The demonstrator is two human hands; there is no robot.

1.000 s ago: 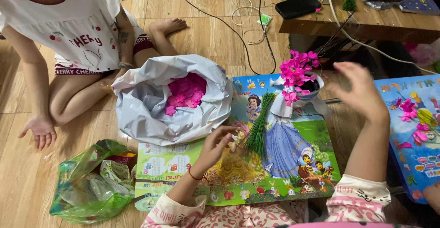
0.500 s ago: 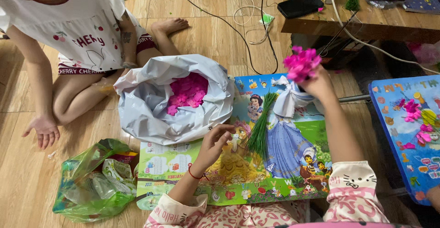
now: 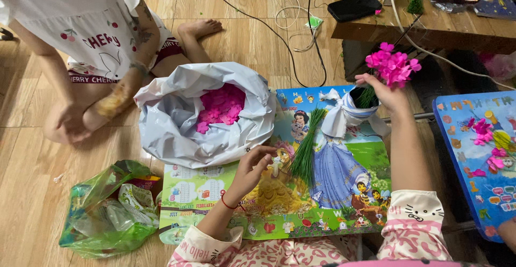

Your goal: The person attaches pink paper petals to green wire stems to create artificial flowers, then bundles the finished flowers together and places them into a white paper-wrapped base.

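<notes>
My right hand (image 3: 385, 91) is shut on the stems of a bunch of pink artificial flowers (image 3: 393, 65), holding it just above a small dark pot wrapped in white plastic (image 3: 344, 117). My left hand (image 3: 252, 166) rests with curled fingers on the colourful picture table (image 3: 344, 192), next to a bundle of thin green stems (image 3: 307, 148). Whether those fingers pinch anything is hidden.
A white plastic bag (image 3: 177, 138) full of pink petals (image 3: 220, 106) sits at the table's left end. A green plastic bag (image 3: 107, 218) lies on the wooden floor. Another person (image 3: 97, 36) sits at the upper left. A blue table (image 3: 473, 192) stands on the right, a wooden table (image 3: 441, 28) with a phone (image 3: 355, 6) behind.
My right hand came in from the right, closed on the pink flower bunch and raised it slightly to the right. The other person's hands moved together. My left hand stayed put.
</notes>
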